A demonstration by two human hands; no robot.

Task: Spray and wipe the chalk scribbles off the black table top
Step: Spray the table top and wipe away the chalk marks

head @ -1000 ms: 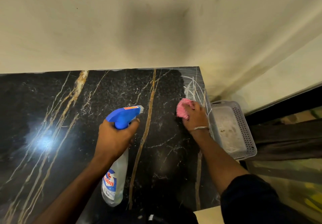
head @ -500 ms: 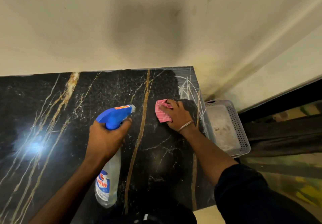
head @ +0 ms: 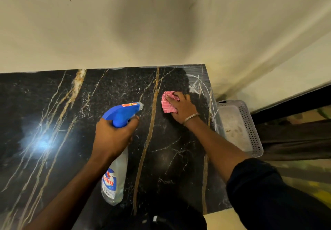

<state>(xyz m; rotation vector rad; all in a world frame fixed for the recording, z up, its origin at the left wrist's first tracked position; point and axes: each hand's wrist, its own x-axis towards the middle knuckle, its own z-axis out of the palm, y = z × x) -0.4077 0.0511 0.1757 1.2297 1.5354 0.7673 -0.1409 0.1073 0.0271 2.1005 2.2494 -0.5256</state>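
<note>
Two grips reach over a black tabletop (head: 53, 108): the left grip (head: 112, 136) clenches a blue-headed spray bottle (head: 116, 172), while the right grip (head: 184, 108) grasps a pink cloth (head: 167, 105) pressed on the tabletop, just left of white chalk scribbles (head: 198, 84).

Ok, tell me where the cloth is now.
Head view, right of centre: the cloth lies on the table top under the right hand, just left of the chalk scribbles and right of the spray bottle.

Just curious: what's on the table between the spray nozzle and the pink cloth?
Only bare black table top, crossed by a gold vein, lies between spray bottle and pink cloth; head view.
</note>
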